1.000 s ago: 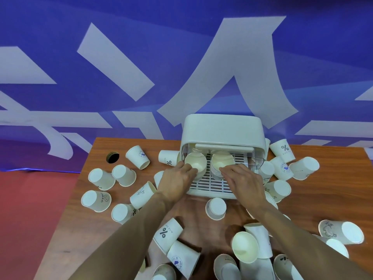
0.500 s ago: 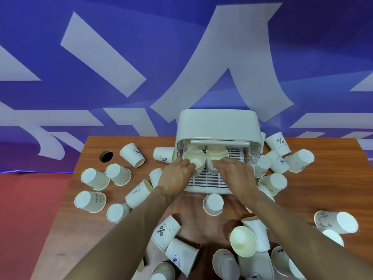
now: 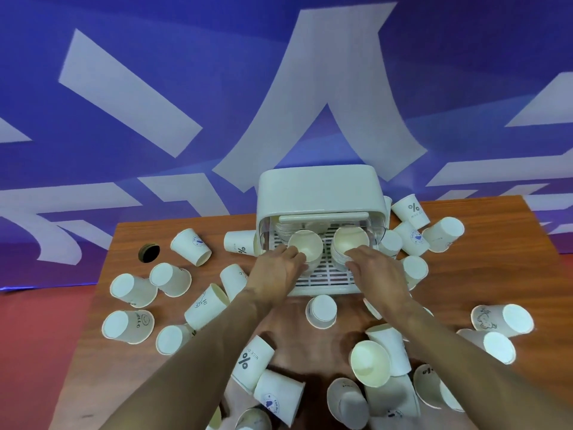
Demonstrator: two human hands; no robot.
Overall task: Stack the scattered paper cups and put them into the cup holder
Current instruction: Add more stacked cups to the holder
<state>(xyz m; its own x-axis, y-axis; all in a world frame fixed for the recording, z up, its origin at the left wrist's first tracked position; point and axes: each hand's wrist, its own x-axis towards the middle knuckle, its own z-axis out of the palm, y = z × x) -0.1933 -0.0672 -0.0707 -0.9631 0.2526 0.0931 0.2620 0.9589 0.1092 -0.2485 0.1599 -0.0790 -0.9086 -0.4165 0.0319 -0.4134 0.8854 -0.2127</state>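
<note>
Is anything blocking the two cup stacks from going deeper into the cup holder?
Nothing visible does. The left hand holds the left stack and the right hand the right stack, both lying on the slatted tray of the cup holder; farther back inside is hidden.

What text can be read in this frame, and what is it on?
"% NICE D", rest cut off: upper-right cup beside the cup holder
"% NICE D", rest unclear: bottom-centre cup
"%": lying cup left of the cup holder
"Hi": tilted cup
"HELLO": far-left cup
Blue round logos: blurred, unreadable
</note>
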